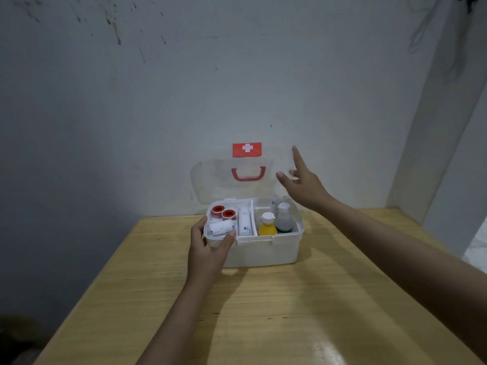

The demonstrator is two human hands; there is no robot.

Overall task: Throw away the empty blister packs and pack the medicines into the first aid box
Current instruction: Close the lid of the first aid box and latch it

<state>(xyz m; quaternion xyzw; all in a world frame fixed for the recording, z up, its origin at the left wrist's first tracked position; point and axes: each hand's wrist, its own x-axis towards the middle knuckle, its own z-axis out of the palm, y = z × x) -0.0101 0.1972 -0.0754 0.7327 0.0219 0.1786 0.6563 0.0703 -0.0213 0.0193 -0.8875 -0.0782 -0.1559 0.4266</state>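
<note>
A white first aid box point(266, 252) stands at the far end of the wooden table point(276, 312). Its clear lid point(218, 180), with a red handle and a red cross label, is raised against the wall. An inner tray holds two red tape rolls point(223, 212) and white bandage rolls point(243, 222); a yellow bottle point(266, 227) and a clear bottle point(283, 218) stand in the right half. My left hand point(210, 248) grips the box's front left corner. Up at the lid's right edge is my right hand point(303, 183), fingers spread, empty. No blister packs are visible.
A white wall rises right behind the box. A white pillar point(434, 127) stands at the table's far right corner. The floor to the left of the table is dark.
</note>
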